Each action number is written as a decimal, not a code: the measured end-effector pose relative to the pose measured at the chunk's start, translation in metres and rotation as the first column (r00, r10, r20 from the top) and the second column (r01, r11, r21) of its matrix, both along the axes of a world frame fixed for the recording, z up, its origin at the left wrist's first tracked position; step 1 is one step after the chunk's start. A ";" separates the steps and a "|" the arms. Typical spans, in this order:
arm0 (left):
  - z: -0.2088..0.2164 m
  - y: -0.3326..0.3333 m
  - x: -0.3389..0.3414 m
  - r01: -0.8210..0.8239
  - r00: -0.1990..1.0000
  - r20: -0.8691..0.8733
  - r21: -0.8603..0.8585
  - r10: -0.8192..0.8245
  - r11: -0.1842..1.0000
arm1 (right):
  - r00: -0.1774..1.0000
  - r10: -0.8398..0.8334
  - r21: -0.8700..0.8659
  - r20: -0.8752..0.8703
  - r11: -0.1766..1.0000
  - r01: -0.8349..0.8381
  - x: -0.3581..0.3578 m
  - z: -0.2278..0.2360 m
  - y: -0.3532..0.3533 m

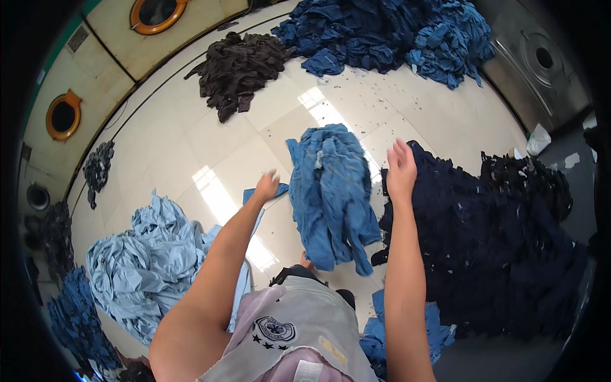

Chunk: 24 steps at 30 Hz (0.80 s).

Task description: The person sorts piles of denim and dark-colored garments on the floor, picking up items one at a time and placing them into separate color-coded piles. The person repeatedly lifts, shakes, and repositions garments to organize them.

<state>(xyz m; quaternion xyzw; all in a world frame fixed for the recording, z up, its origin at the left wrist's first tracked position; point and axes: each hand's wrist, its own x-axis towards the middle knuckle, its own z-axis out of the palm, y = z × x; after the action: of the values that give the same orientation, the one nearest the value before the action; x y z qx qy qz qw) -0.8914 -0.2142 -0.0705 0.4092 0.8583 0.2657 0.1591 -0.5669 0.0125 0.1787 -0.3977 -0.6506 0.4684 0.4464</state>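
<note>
A bundle of medium-blue garments (331,191), crumpled and slightly blurred at its lower edge, is in front of me between my two hands. I cannot tell whether it hangs in the air or rests on the floor. My left hand (269,186) is just left of the bundle and apart from it; its fingers are smeared and partly hidden. Behind that hand shows a small strip of blue cloth (251,194), and whether they touch is unclear. To the right of the bundle, my right hand (401,172) is raised and empty, its fingers stretched out.
Light-blue garments (146,261) are heaped at the left; a large dark navy heap (490,248) covers the right. Farther off lie a brown-black pile (245,67) and a big blue pile (382,35). Machines with round orange-rimmed doors (63,114) line the left; a steel machine (538,60) stands far right.
</note>
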 end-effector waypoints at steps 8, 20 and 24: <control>-0.159 -0.286 0.092 0.609 0.788 0.564 -0.651 -0.248 0.453 | 0.280 0.370 -0.443 0.886 0.854 0.273 0.309 -0.289 -0.281; -0.134 0.007 0.225 0.756 0.637 0.448 -0.522 -0.627 0.395 | 0.759 -0.185 -0.718 0.625 0.246 0.651 0.450 -0.346 -0.610; -0.101 0.112 0.318 0.622 0.708 0.232 -0.654 -0.667 0.431 | 0.689 -0.268 -0.541 0.673 0.456 0.706 0.463 -0.295 -0.567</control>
<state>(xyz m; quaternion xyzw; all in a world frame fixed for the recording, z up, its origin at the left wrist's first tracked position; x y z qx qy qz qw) -0.5733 -0.1026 -0.1716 0.6220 0.6736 -0.1685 0.3620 -0.1039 -0.5545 -0.1160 -0.8292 -0.3249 0.4233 0.1664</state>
